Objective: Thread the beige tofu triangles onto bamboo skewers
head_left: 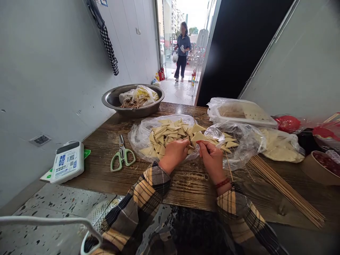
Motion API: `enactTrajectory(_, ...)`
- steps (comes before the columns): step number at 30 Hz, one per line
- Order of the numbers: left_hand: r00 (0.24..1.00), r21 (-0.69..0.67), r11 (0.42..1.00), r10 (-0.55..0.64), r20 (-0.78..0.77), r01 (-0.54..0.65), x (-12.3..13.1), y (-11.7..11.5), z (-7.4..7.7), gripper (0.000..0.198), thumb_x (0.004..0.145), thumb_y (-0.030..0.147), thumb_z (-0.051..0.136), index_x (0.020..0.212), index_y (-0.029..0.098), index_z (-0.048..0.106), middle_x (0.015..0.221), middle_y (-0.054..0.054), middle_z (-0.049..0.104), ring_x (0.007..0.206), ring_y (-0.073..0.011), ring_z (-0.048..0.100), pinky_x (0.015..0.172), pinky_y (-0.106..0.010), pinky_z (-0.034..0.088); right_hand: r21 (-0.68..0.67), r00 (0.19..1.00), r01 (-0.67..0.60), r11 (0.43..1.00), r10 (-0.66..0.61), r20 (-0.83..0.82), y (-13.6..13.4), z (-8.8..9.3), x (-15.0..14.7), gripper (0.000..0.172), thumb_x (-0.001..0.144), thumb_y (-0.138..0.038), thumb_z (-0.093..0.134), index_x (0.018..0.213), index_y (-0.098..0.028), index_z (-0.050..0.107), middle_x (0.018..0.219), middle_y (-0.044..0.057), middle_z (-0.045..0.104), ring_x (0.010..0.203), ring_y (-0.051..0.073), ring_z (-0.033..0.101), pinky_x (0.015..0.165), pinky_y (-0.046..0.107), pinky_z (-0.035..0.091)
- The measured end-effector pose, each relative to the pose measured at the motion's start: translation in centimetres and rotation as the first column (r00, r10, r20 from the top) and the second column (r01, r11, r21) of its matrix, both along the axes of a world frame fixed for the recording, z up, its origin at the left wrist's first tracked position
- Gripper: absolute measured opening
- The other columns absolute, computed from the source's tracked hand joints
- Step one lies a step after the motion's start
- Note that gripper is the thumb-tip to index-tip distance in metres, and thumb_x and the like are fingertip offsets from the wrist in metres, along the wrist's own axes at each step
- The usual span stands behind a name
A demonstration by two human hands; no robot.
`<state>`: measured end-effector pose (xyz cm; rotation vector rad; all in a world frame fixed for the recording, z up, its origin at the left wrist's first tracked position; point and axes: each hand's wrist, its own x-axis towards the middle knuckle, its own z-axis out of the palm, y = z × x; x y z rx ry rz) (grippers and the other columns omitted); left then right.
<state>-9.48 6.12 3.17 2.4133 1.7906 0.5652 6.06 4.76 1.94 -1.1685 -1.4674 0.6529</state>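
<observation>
My left hand [175, 153] is closed at the front edge of a heap of pale beige, triangular tofu-sheet pieces [166, 132]. What its fingers hold is hidden. My right hand [213, 157], just beside it, pinches a flat tofu triangle [198, 137] between thumb and fingers. The heap lies on a spread clear plastic bag [138, 132]. More triangles [230, 142] lie to the right, partly under crumpled plastic [248, 138]. A thin wooden skewer [228, 166] rests near my right wrist.
Green-handled scissors [122, 156] and a white payment speaker box [67, 163] lie left. A metal basin [106, 101] holds bagged skewers behind. To the right are a skewer bundle [289, 193], a wrapped tray [239, 109] and a bowl [316, 170]. A person [182, 49] stands at the doorway.
</observation>
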Motion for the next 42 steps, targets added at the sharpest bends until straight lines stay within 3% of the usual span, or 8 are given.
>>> enactTrajectory(5, 0.911, 0.038, 0.999, -0.019, 0.412, 0.003, -1.0, 0.7, 0.2, 0.019, 0.083, 0.021, 0.046, 0.090, 0.020, 0.064, 0.076, -0.004, 0.067, 0.069, -0.0174, 0.061, 0.063, -0.027, 0.041, -0.010, 1.000, 0.013, 1.000, -0.014, -0.022, -0.2, 0.2, 0.1, 0.032, 0.088, -0.040, 0.051, 0.091, -0.015, 0.072, 0.055, -0.003, 0.056, 0.053, 0.012, 0.049, 0.055, 0.025, 0.039)
enactTrajectory(9, 0.605, -0.035, 0.999, 0.020, 0.796, 0.014, -1.7, 1.3, 0.5, 0.027, 0.076, 0.014, 0.044, 0.097, 0.016, 0.060, 0.077, -0.002, 0.065, 0.067, -0.0147, 0.063, 0.065, -0.026, 0.046, -0.021, 0.999, 0.021, 1.000, -0.022, -0.050, -0.2, 0.1, 0.2, 0.033, 0.088, -0.040, 0.052, 0.091, -0.015, 0.072, 0.056, -0.003, 0.056, 0.052, 0.012, 0.048, 0.054, 0.025, 0.039)
enactTrajectory(13, 0.353, -0.043, 0.998, 0.024, 0.935, 0.047, -2.0, 1.1, 1.2, 0.027, 0.078, 0.019, 0.046, 0.102, 0.016, 0.058, 0.095, -0.004, 0.063, 0.079, -0.0145, 0.066, 0.076, -0.028, 0.050, -0.004, 0.999, 0.014, 1.000, -0.014, -0.051, -0.3, 0.0, 0.2, 0.032, 0.089, -0.039, 0.052, 0.093, -0.015, 0.071, 0.055, -0.004, 0.054, 0.053, 0.012, 0.048, 0.055, 0.025, 0.039)
enactTrajectory(19, 0.339, -0.018, 1.000, 0.024, 0.940, -0.020, -2.6, 1.3, 1.1, 0.024, 0.077, 0.027, 0.060, 0.098, 0.017, 0.056, 0.080, 0.000, 0.059, 0.070, -0.0118, 0.062, 0.068, -0.024, 0.048, 0.021, 1.000, -0.012, 1.000, 0.011, 0.027, -0.6, 0.1, 0.1, 0.032, 0.089, -0.040, 0.052, 0.090, -0.015, 0.072, 0.054, -0.003, 0.056, 0.051, 0.012, 0.049, 0.053, 0.025, 0.039)
enactTrajectory(27, 0.164, -0.042, 0.999, 0.040, 0.986, 0.006, -2.6, 1.5, 1.2, 0.038, 0.071, 0.022, 0.065, 0.108, 0.018, 0.059, 0.081, 0.001, 0.062, 0.067, -0.0096, 0.059, 0.064, -0.022, 0.046, 0.038, 0.997, -0.003, 0.999, 0.000, 0.083, -0.7, 0.0, 0.1, 0.033, 0.088, -0.041, 0.052, 0.090, -0.016, 0.073, 0.055, -0.003, 0.058, 0.051, 0.012, 0.050, 0.054, 0.026, 0.041)
enactTrajectory(30, 0.172, -0.068, 0.998, 0.065, 0.983, 0.008, -2.6, 1.6, 1.1, 0.019, 0.070, 0.025, 0.067, 0.086, 0.015, 0.067, 0.079, -0.002, 0.065, 0.067, -0.0110, 0.058, 0.062, -0.022, 0.043, 0.043, 0.996, -0.003, 0.999, -0.001, 0.090, -0.8, 0.1, 0.1, 0.032, 0.088, -0.041, 0.053, 0.089, -0.016, 0.073, 0.054, -0.003, 0.057, 0.051, 0.013, 0.051, 0.054, 0.026, 0.041)
enactTrajectory(35, 0.226, 0.015, 0.989, 0.019, 0.974, -0.150, -2.8, 1.8, 0.9, 0.017, 0.069, 0.026, 0.069, 0.083, 0.018, 0.072, 0.078, -0.001, 0.065, 0.066, -0.0104, 0.054, 0.061, -0.022, 0.041, 0.039, 0.997, -0.014, 0.999, 0.011, 0.079, -0.8, 0.0, 0.0, 0.030, 0.088, -0.039, 0.054, 0.092, -0.016, 0.073, 0.063, 0.001, 0.065, 0.057, 0.014, 0.056, 0.058, 0.027, 0.044)
enactTrajectory(42, -0.016, -0.117, 0.992, 0.118, 0.993, 0.046, -2.8, 1.4, 1.5, 0.025, 0.075, 0.026, 0.058, 0.096, 0.015, 0.063, 0.076, -0.003, 0.067, 0.065, -0.0122, 0.064, 0.065, -0.026, 0.049, 0.010, 0.995, -0.053, 0.999, 0.052, 0.082, -1.1, -0.1, 0.0, 0.032, 0.089, -0.040, 0.053, 0.093, -0.016, 0.074, 0.066, 0.002, 0.067, 0.060, 0.015, 0.058, 0.059, 0.027, 0.045)
